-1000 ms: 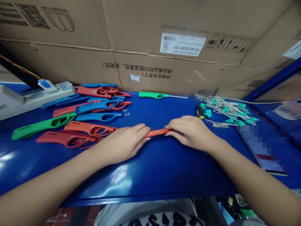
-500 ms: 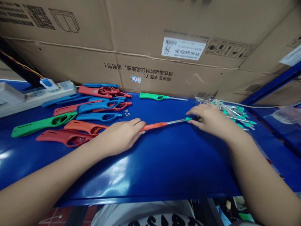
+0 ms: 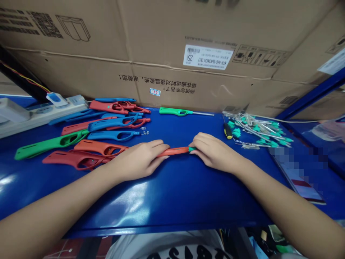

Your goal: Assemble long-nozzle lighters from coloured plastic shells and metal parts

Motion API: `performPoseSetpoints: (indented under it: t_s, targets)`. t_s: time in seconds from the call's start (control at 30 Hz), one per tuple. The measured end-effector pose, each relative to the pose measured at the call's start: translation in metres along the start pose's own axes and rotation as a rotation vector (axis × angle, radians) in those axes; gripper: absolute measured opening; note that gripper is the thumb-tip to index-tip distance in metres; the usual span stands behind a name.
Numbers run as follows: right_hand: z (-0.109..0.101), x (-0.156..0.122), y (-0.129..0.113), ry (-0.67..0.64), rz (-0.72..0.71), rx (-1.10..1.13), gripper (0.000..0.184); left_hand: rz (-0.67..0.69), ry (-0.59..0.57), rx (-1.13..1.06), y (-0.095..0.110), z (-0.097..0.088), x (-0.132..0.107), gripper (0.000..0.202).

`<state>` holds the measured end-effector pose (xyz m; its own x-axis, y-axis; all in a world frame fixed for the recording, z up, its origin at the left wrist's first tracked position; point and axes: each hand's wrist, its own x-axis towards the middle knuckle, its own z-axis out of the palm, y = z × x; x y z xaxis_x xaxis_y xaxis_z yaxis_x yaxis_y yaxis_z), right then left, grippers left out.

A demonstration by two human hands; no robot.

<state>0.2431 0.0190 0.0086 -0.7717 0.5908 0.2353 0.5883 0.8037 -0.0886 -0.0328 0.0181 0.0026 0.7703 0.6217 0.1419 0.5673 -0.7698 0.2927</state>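
Room over near tabletop, cardboard barrier beyond

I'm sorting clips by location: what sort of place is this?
Probably a small assembly workshop: lighter-shaped plastic handles, a heap of metal rods with green ends and a black-and-yellow tool lie on the blue tabletop.

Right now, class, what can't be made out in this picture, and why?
In the head view:
Held orange casing: left end lost in the grip of the left hand.
Green piece: partly covered by the right hand.
Phone: screen partly hidden by pixelation.
Shirt lettering: cut off by the bottom edge.
Tiny pins: too small to count.
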Motion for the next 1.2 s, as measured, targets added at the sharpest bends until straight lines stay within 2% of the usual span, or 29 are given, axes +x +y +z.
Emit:
performPoseSetpoints:
  t_s: [0.1,0.2,0.43,0.57,0.7,0.8,0.9,0.97,1.07,1.13,1.2]
  targets:
    - [0.003,-0.001,0.001,0.038,-0.036,-0.013,0.025,0.027,-0.007,-0.057,-0.004,0.001,0.0,0.032]
    - [0.006,-0.002,0.002,0.045,-0.045,0.061,0.021,0.038,-0.009,-0.002,-0.005,0.003,-0.001,0.032]
    - [0.009,-0.003,0.002,0.046,0.062,0.247,0.015,0.066,0.017,0.165,0.001,0.006,-0.001,0.033]
    - [0.002,-0.002,0.001,-0.035,0.153,0.218,0.01,0.008,-0.034,0.18,0.007,0.007,0.003,0.034]
    - [-0.01,-0.003,0.0,-0.152,0.235,0.13,0.006,-0.017,-0.054,0.063,0.015,0.007,0.005,0.035]
    - [-0.017,-0.006,0.005,-0.201,0.283,0.104,0.013,0.016,-0.042,-0.026,0.016,0.007,0.003,0.038]
    - [-0.023,-0.013,0.018,-0.235,0.3,0.137,0.032,0.018,-0.046,-0.015,0.015,0.006,0.002,0.038]
    - [-0.027,-0.019,0.032,-0.143,0.394,0.063,0.041,0.017,-0.048,0.015,0.014,0.004,0.001,0.037]
    - [-0.031,-0.029,0.053,0.056,0.683,-0.242,0.041,0.002,-0.044,0.073,0.015,0.0,0.001,0.038]
    - [-0.031,-0.033,0.062,0.025,0.888,-0.383,0.042,-0.017,-0.053,0.121,0.017,-0.004,0.0,0.039]
    - [-0.03,-0.033,0.066,-0.132,1.046,-0.38,0.044,-0.036,-0.081,0.16,0.019,-0.009,-0.001,0.037]
